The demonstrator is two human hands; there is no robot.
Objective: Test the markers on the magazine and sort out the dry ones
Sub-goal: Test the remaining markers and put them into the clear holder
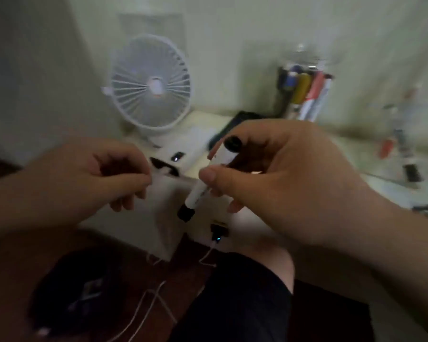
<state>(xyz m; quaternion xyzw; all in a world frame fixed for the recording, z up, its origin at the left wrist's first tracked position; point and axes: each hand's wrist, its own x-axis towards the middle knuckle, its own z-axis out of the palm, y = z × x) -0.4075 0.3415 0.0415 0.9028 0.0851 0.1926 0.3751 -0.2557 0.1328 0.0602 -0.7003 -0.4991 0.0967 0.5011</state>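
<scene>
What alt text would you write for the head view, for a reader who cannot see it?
A right hand grips a white marker with black ends, angled downward; the left hand curls beside it. Behind stand a white fan and a clear holder of markers.

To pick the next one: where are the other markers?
In the head view, upper right: the markers stand by the wall, right of the white fan.
</scene>
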